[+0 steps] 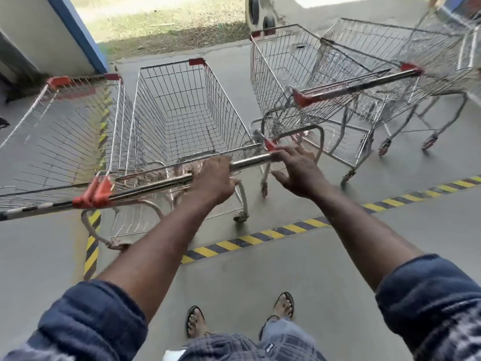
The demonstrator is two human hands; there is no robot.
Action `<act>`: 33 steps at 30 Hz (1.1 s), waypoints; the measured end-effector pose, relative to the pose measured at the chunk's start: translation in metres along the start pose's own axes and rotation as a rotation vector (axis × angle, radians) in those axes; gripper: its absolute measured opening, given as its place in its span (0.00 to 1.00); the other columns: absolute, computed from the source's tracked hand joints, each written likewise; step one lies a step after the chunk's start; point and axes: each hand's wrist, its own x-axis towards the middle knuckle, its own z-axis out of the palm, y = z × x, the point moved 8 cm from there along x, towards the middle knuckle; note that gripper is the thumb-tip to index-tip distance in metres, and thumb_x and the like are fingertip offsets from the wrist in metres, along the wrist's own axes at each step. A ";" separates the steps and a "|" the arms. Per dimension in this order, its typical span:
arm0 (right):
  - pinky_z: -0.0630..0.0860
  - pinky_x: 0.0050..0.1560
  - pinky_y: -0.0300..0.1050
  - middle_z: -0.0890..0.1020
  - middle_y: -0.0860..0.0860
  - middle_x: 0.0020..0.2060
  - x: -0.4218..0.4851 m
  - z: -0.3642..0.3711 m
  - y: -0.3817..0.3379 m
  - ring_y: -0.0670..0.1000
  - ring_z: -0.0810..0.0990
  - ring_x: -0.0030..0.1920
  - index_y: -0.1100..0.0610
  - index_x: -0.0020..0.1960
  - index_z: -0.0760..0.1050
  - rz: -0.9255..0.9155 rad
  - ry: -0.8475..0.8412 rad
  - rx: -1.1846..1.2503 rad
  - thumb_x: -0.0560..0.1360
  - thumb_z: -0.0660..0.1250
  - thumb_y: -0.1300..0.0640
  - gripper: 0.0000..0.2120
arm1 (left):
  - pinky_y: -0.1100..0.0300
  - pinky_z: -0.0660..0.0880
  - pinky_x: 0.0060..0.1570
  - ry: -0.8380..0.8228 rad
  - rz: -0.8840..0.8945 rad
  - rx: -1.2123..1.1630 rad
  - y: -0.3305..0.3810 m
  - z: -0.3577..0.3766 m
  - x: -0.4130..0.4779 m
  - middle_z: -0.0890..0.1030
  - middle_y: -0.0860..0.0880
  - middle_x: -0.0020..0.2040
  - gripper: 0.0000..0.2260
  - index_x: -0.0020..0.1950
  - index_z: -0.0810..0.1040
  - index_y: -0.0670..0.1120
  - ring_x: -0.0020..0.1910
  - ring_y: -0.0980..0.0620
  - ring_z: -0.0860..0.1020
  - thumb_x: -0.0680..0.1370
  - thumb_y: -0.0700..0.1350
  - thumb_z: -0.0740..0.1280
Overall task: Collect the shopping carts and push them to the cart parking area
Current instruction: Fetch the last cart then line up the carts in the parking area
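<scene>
The left hand curls over the handle bar of the middle cart. The right hand lies spread on the bar's right end, fingers fairly straight, not wrapped round it. The cart stands just ahead, beyond the striped line. It is empty stiff wire on castors, so it should roll lightly yet swerve, and a wide two-handed grip on the bar steers best. It has chrome mesh and red corner caps. The left cart sits beside it, and the right carts stand farther off.

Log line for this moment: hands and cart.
left hand grips cart handle | right hand spread at handle end | other carts ahead-right
</scene>
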 end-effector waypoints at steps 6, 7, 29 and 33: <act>0.66 0.65 0.58 0.73 0.53 0.67 -0.032 -0.013 0.109 0.59 0.69 0.68 0.52 0.69 0.70 0.121 -0.100 -0.040 0.75 0.67 0.43 0.25 | 0.38 0.65 0.69 0.071 0.080 -0.084 0.128 0.017 0.034 0.74 0.45 0.68 0.30 0.73 0.67 0.50 0.70 0.43 0.70 0.75 0.58 0.71; 0.66 0.64 0.57 0.73 0.53 0.67 -0.036 -0.017 0.127 0.59 0.69 0.68 0.52 0.69 0.70 0.146 -0.108 -0.035 0.75 0.67 0.43 0.25 | 0.39 0.65 0.69 0.073 0.099 -0.094 0.144 0.020 0.039 0.74 0.46 0.68 0.30 0.74 0.67 0.50 0.70 0.43 0.70 0.76 0.58 0.70; 0.64 0.68 0.60 0.72 0.54 0.68 0.099 -0.106 0.388 0.58 0.68 0.68 0.52 0.70 0.67 0.290 -0.063 -0.067 0.75 0.68 0.43 0.27 | 0.27 0.55 0.68 -0.021 -0.048 -0.145 0.285 0.068 0.290 0.57 0.48 0.78 0.32 0.78 0.55 0.54 0.78 0.45 0.53 0.79 0.65 0.60; 0.61 0.71 0.62 0.65 0.56 0.74 0.132 -0.104 0.419 0.59 0.62 0.74 0.53 0.75 0.62 0.336 -0.118 -0.114 0.75 0.65 0.38 0.34 | 0.29 0.52 0.68 -0.013 -0.109 -0.226 0.276 0.077 0.303 0.58 0.48 0.77 0.23 0.76 0.60 0.55 0.76 0.43 0.51 0.83 0.62 0.55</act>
